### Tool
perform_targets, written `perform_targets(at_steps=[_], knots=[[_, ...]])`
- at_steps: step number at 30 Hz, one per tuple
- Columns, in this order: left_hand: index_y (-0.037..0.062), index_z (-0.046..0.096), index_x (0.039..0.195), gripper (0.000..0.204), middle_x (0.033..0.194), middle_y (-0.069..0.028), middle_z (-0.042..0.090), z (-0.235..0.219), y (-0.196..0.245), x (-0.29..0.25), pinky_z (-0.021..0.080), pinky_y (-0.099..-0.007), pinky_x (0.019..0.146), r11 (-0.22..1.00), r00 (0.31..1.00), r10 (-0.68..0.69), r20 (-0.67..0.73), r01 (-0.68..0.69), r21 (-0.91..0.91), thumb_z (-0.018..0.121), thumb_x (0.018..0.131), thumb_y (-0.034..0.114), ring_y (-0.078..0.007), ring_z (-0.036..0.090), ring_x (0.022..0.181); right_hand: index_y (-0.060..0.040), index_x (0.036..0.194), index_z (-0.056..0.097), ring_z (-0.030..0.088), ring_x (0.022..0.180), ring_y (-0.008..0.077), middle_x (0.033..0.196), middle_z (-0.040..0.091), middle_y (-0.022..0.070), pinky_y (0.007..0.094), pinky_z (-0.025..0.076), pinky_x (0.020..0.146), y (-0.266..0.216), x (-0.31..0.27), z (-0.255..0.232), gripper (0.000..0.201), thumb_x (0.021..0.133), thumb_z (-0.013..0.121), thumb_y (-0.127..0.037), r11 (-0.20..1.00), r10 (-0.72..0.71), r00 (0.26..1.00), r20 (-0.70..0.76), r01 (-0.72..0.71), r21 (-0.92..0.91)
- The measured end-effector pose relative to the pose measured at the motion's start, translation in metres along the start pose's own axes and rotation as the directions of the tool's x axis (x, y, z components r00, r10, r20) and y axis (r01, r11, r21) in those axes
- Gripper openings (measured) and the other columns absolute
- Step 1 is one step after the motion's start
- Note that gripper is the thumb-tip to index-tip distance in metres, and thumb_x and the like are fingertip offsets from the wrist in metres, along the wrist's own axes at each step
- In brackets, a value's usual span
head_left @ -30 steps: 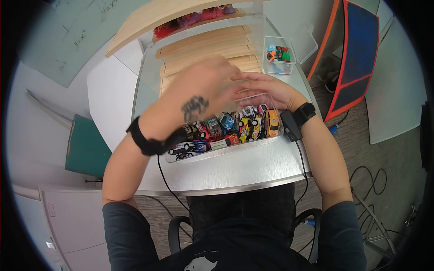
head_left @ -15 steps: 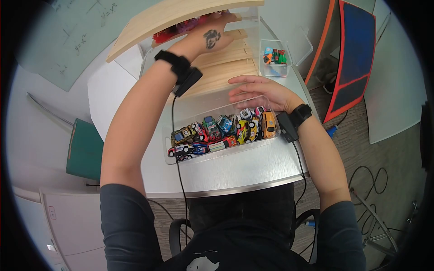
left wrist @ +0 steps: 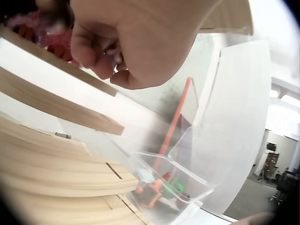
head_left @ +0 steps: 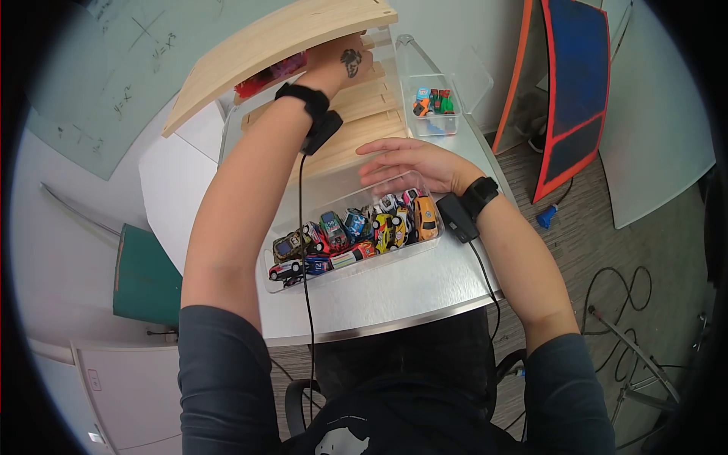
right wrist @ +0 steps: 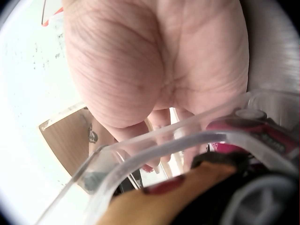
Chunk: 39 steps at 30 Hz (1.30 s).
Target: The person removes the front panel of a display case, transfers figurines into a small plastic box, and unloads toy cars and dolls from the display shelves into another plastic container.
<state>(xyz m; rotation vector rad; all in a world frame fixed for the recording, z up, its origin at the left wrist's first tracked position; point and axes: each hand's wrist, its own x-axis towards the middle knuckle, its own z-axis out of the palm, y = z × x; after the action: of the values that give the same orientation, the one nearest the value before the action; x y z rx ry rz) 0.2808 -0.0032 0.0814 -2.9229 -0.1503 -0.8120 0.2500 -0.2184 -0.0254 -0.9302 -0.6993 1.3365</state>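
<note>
The left hand is reaching up to the top shelf of the wooden rack, at 12 o'clock on the table. Its fingers are curling tightly, but I cannot tell if they are pinching something. Red and pink toys are lying on that shelf, just beside the fingers.

The right hand is hovering with relaxed, spread fingers over the far edge of the clear box of toy cars, which is sitting in the middle of the table, near the person. The two hands are well apart.

A small clear box with little toys is standing at 1 o'clock. The grey table is carrying all of this. A whiteboard is leaning at 10 o'clock, a blue panel with orange edge at 2 o'clock, and cables are lying on the floor at 4 o'clock.
</note>
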Motion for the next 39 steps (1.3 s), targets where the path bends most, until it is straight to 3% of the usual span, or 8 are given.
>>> perform_targets(at_steps=[6,8,12,15,18,24,30,39], knots=[[0.0040,0.063,0.108,0.029,0.097,-0.0176,0.068,-0.048,0.003,-0.068,0.053,-0.0399,0.080,0.928,0.988,0.147,0.048,-0.121,-0.353,0.062,0.087,0.025,-0.0311,0.068,0.091,-0.0034,0.137,0.052,0.063,0.117,0.0287,0.122,0.063,0.0185,0.0413,0.053,0.101,0.004,0.001,-0.003,0.038,0.101,0.056,-0.015,0.997,-0.013,1.000,0.010,0.012,0.074],[0.0064,0.062,0.115,0.032,0.092,-0.0084,0.065,-0.070,0.012,-0.093,0.049,-0.0290,0.074,0.846,0.957,0.182,0.225,-0.035,-0.533,0.067,0.089,0.025,-0.0159,0.060,0.081,-0.0021,0.137,0.051,0.063,0.117,0.0292,0.122,0.062,0.0186,0.0416,0.053,0.101,0.004,0.003,-0.004,0.038,0.102,0.055,-0.015,0.997,-0.016,0.999,0.031,0.014,0.070],[0.0093,0.064,0.118,0.033,0.089,-0.0038,0.067,-0.119,0.050,-0.111,0.049,-0.0294,0.068,0.858,0.811,0.202,0.549,0.124,-0.498,0.066,0.094,0.032,-0.0131,0.057,0.071,-0.0002,0.135,0.052,0.063,0.118,0.0297,0.123,0.062,0.0190,0.0417,0.053,0.101,0.004,0.001,-0.003,0.036,0.103,0.053,-0.017,0.998,-0.017,0.999,0.034,0.015,0.061],[0.0095,0.065,0.117,0.031,0.083,-0.0074,0.068,-0.100,0.065,-0.114,0.050,-0.0322,0.065,0.700,0.872,0.426,0.243,-0.147,-0.699,0.063,0.094,0.030,-0.0174,0.059,0.066,0.0004,0.131,0.054,0.063,0.117,0.0299,0.123,0.062,0.0186,0.0409,0.054,0.100,0.007,0.001,-0.002,0.033,0.104,0.052,-0.019,0.996,-0.027,0.999,-0.028,0.030,0.088],[0.0083,0.066,0.115,0.027,0.085,-0.0144,0.069,-0.087,0.095,-0.105,0.052,-0.0387,0.067,0.722,0.870,0.481,0.113,-0.319,-0.614,0.061,0.094,0.024,-0.0285,0.066,0.072,-0.0004,0.129,0.054,0.063,0.116,0.0302,0.122,0.063,0.0184,0.0409,0.055,0.098,0.006,0.000,-0.001,0.032,0.104,0.053,-0.020,0.999,-0.025,0.999,-0.048,0.027,0.034],[0.0030,0.066,0.105,0.020,0.098,-0.0245,0.069,-0.022,0.123,-0.061,0.054,-0.0480,0.080,0.883,0.930,0.347,0.121,-0.280,-0.376,0.057,0.093,0.015,-0.0442,0.066,0.090,-0.0006,0.131,0.052,0.065,0.113,0.0273,0.122,0.065,0.0164,0.0414,0.058,0.092,0.017,0.007,-0.016,0.035,0.102,0.057,-0.020,0.997,-0.029,0.995,-0.095,0.035,0.062],[0.0017,0.066,0.105,0.025,0.104,-0.0263,0.068,-0.011,0.135,-0.049,0.055,-0.0451,0.083,0.959,0.895,0.182,0.408,-0.070,-0.274,0.068,0.081,0.010,-0.0399,0.067,0.099,0.0001,0.131,0.052,0.067,0.108,0.0260,0.125,0.064,0.0151,0.0431,0.059,0.091,0.003,-0.003,0.004,0.035,0.100,0.058,-0.015,0.991,-0.042,0.996,-0.085,0.053,0.126],[0.0062,0.072,0.093,0.017,0.089,-0.0185,0.072,-0.008,0.129,-0.054,0.055,-0.0463,0.073,0.939,0.882,0.330,0.335,-0.273,-0.207,0.059,0.085,0.013,-0.0383,0.069,0.086,-0.0003,0.128,0.055,0.068,0.107,0.0252,0.124,0.066,0.0129,0.0441,0.058,0.090,0.008,-0.002,0.000,0.032,0.099,0.058,-0.012,0.995,-0.082,0.991,-0.103,0.087,0.047]])
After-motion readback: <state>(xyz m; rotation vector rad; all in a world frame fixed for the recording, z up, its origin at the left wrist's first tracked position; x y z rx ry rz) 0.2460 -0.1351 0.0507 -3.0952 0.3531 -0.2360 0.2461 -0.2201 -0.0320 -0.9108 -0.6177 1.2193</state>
